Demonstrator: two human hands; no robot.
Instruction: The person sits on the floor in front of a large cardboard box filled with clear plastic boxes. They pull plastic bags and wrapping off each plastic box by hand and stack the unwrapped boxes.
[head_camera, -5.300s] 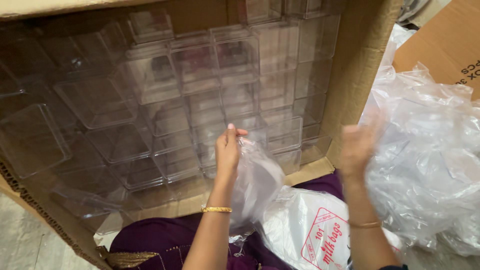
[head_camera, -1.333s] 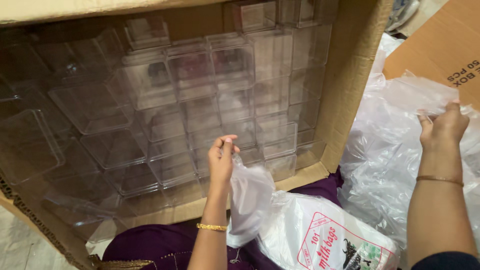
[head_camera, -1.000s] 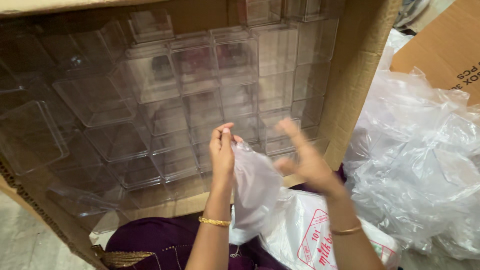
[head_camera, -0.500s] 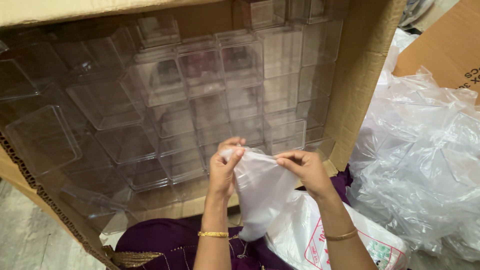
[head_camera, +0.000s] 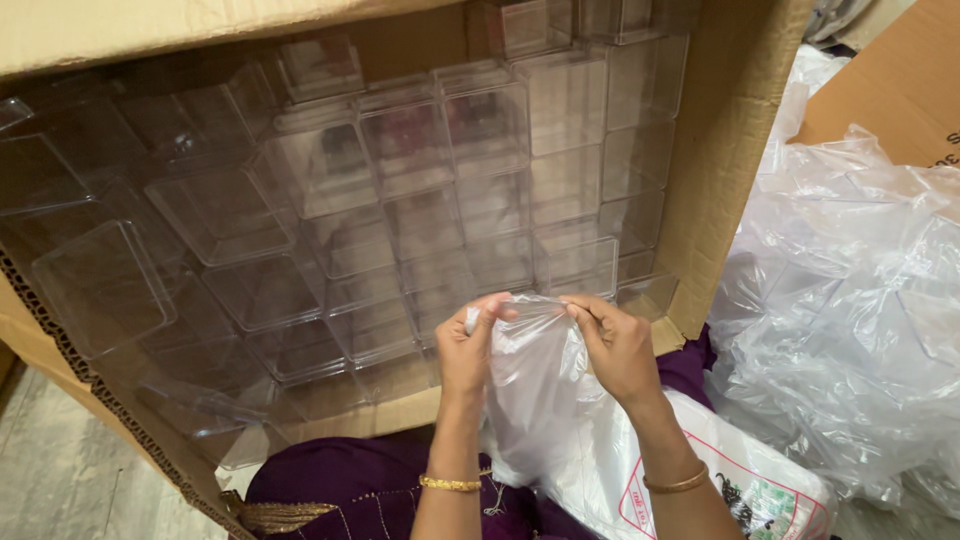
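Observation:
My left hand and my right hand both pinch the top edge of a thin clear plastic bag, which hangs between them over my lap. Each wrist wears a gold bangle. Just behind the hands lies a large cardboard box on its side, packed with several clear plastic containers. Under the bag rests a white printed packet of bags.
A heap of crumpled clear plastic bags lies to the right. Another cardboard box sits at the top right. Purple fabric covers my lap, and pale floor shows at the bottom left.
My right hand came back from the heap of bags on the right and joined my left hand at the top edge of the clear bag, which both now pinch.

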